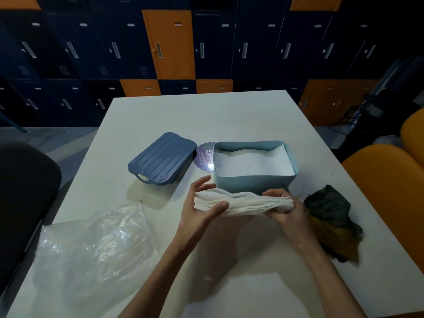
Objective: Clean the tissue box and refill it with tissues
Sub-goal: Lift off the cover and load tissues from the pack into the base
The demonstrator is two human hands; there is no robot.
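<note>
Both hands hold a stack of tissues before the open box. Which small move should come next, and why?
Probably carry the stack forward and lower it into the box, onto the tissues already inside. The left hand and right hand hold its two ends, the box stands open just behind it, and the lid lies aside.

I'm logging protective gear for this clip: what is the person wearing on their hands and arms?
Nothing visible. The left hand and right hand are bare: no gloves, rings or wristbands. The left forearm and right forearm are uncovered too, no sleeve, watch or marking down to the picture's bottom edge.
</note>
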